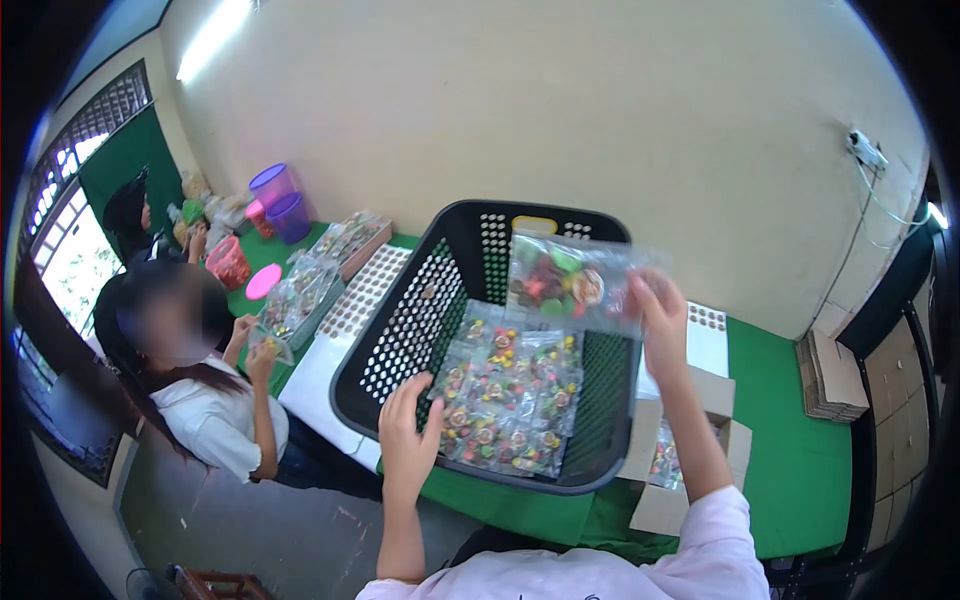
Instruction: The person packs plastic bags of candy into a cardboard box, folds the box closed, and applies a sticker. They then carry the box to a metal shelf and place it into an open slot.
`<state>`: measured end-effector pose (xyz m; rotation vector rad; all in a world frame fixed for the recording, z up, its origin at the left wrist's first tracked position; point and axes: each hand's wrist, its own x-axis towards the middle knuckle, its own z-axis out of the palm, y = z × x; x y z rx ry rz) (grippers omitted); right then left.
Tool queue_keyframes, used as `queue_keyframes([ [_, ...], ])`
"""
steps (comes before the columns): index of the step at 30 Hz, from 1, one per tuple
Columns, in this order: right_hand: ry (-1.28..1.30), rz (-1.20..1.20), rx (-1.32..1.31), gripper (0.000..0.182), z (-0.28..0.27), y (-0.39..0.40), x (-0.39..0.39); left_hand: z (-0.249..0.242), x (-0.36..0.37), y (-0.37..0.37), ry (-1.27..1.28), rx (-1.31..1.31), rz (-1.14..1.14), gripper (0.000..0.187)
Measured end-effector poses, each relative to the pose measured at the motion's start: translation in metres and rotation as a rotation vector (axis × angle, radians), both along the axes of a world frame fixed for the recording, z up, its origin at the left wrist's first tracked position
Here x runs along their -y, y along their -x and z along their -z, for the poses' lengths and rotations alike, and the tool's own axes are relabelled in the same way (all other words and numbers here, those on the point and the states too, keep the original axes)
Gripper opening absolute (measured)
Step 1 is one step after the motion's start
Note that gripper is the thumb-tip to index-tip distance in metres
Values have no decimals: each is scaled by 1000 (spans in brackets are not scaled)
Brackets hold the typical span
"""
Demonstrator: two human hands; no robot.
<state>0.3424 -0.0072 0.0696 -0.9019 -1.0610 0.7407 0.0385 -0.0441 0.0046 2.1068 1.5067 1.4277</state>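
My right hand [657, 305] pinches the right end of a clear plastic candy bag [562, 275], raised above the basket. Colourful sweets and a round label show through its front. The large black basket [385, 335] has perforated walls and stands in front of me. Inside it lie several flat candy packets [505, 400], grouped toward the near side and covering part of its floor. My left hand [408, 425] holds nothing. Its fingers are apart, over the basket's near left rim.
An open cardboard box [635, 460] with packets stands right of the basket on the green table [790, 440]. Flattened cartons [830, 375] are stacked far right. Left are sheets of round stickers [365, 290], trays of packets [300, 295], purple bins [288, 215] and two people.
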Motion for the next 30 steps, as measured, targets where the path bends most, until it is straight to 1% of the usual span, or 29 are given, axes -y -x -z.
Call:
queue_keyframes([
  [1,7,71,-35,22,14,-8,19,0,13,-5,46,40,70,26],
  [3,83,94,-30,18,37,-27,59,3,45,-22,111,-110,222,27],
  [5,149,86,-134,16,60,-45,96,-4,73,-48,114,-98,512,30],
  [6,194,94,-191,15,71,-52,114,-10,85,-62,180,-130,604,33],
  [9,316,108,-402,19,108,-73,159,-17,105,-107,361,143,736,34],
  [10,322,92,-445,18,115,-79,174,-13,104,-121,255,86,750,37],
  [13,349,45,-548,17,134,-95,216,-10,117,-173,398,429,748,42],
  [14,361,28,-563,16,143,-102,228,-2,119,-187,442,423,773,47],
  [16,401,-31,-579,18,146,-118,249,8,125,-215,683,451,817,47],
  [17,394,-20,-627,18,147,-126,259,16,129,-228,804,465,833,46],
  [18,385,-10,-671,19,146,-135,266,27,131,-240,837,608,975,43],
  [19,374,-1,-713,19,146,-144,273,36,135,-250,865,608,991,42],
  [20,374,-7,-738,29,152,-157,280,43,140,-259,892,609,1008,41],
  [21,362,-9,-822,32,153,-166,288,49,146,-267,918,609,1024,40],
  [22,352,-12,-907,36,150,-174,294,48,154,-277,1051,694,984,37],
  [23,342,-16,-991,39,147,-182,300,53,160,-286,1061,717,944,36],
  [24,278,-3,-1053,44,148,-186,302,63,161,-296,1068,740,906,36],
  [27,278,-44,-861,42,165,-191,306,81,172,-324,1011,808,853,35],
  [28,327,-39,-794,34,163,-187,308,87,176,-331,999,814,845,35],
  [29,361,12,-735,31,164,-182,307,94,181,-338,993,819,833,35],
  [30,397,63,-677,29,166,-177,305,102,188,-345,960,829,869,35],
])
